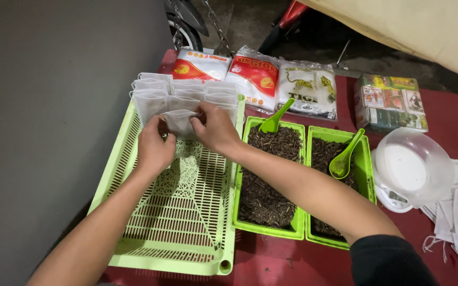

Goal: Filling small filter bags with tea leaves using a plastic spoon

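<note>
Both hands, left hand (153, 148) and right hand (216, 128), pinch a small white filter pouch (180, 121) over the green tray's (133, 114) far end; light, limp, seemingly best gripped by its top edge.

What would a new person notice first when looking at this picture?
Probably both hands, the left hand and the right hand, pinching a small white pouch over the light green slotted tray. Beside it on the right stand two green tubs of dark dried leaves, each with a green scoop.
</note>
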